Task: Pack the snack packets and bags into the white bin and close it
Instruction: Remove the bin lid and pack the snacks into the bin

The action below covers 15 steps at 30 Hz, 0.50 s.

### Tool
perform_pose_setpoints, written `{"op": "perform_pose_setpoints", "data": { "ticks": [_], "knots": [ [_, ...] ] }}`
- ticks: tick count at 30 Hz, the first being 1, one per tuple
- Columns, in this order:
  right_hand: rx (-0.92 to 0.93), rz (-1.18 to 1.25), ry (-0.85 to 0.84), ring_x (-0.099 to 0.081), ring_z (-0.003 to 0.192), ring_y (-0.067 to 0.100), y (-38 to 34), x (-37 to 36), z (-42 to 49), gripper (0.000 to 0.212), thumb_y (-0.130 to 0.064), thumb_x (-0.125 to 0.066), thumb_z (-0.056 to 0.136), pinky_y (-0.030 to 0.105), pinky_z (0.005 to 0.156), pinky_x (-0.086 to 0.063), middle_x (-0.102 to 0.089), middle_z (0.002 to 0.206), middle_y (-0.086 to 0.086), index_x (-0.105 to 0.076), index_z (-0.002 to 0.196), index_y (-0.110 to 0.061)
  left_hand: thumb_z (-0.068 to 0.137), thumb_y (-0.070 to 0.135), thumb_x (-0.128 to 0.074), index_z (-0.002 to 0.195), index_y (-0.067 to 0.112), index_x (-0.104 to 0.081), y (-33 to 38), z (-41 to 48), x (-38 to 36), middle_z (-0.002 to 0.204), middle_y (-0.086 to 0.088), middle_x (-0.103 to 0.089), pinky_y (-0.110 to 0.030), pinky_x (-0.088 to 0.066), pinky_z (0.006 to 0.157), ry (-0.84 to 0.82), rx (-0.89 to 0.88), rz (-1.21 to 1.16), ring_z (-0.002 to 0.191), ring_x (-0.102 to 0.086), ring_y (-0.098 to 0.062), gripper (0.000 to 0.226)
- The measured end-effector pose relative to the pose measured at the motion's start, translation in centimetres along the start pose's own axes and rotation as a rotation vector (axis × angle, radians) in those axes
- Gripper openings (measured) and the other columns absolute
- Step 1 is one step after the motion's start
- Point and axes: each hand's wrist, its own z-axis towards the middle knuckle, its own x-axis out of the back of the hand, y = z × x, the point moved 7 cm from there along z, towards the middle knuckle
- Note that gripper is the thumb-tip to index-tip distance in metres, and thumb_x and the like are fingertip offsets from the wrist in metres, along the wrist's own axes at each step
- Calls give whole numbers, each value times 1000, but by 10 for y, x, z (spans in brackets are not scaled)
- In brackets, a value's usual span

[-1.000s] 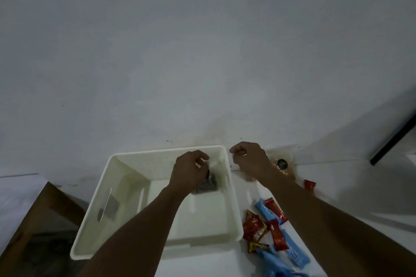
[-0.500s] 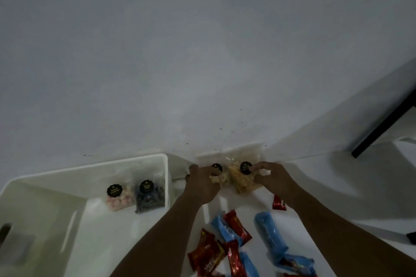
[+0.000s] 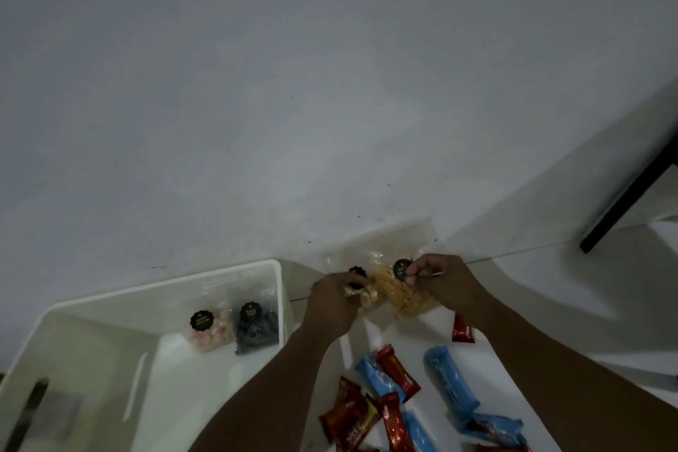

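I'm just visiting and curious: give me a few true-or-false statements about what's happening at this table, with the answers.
1. A pink bag and a dark bag lie inside the white bin. True.
2. Both hands are empty. False: the left hand grips a pale snack bag, and the right hand pinches a yellow snack bag.
3. Red packets and blue packets lie on the table, outside the bin. True.
4. A lid covers the bin. False: it stands open.
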Motion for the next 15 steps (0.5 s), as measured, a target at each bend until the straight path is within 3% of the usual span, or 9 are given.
{"op": "perform_pose_setpoints", "data": {
  "ticks": [3, 7, 12, 15],
  "knots": [
    [77, 0, 11, -63, 75, 16, -58, -2, -30, 14, 1, -77, 76, 17, 59, -53, -67, 83, 7, -72, 89, 2, 79, 6, -75, 99, 26, -78, 27, -29, 52, 101, 9, -74, -7, -51, 70, 58, -74, -19, 85, -67, -5, 28],
    [183, 30, -17, -56, 67, 10, -136, -38, -68, 12, 0, -77, 76, 14, 57, -47, -61, 72, 0, -70, 86, -1, 76, 11, -78, 97, 33, -78, 42, -74, 137, 97, 12, -73, -19, -54, 79, 161, -149, -12, 92, -69, -7, 30],
    [236, 63, -93, -57, 75, 14, -194, -133, -104, 11, 0, -76, 77, 21, 63, -48, -65, 84, 6, -71, 81, -8, 78, 10, -77, 99, 33, -77, -2, -124, 236, 94, 13, -71, -1, -42, 63, 226, -83, 32, 85, -65, -5, 31],
    [230, 45, -116, -57, 77, 13, -193, -195, -115, 20, 0, -76, 76, 24, 66, -49, -65, 87, 3, -68, 73, -18, 76, 11, -77, 93, 36, -77, -52, -148, 273, 96, 12, -74, -9, -41, 62, 235, 4, 69, 86, -65, -6, 30]
  ]
}}
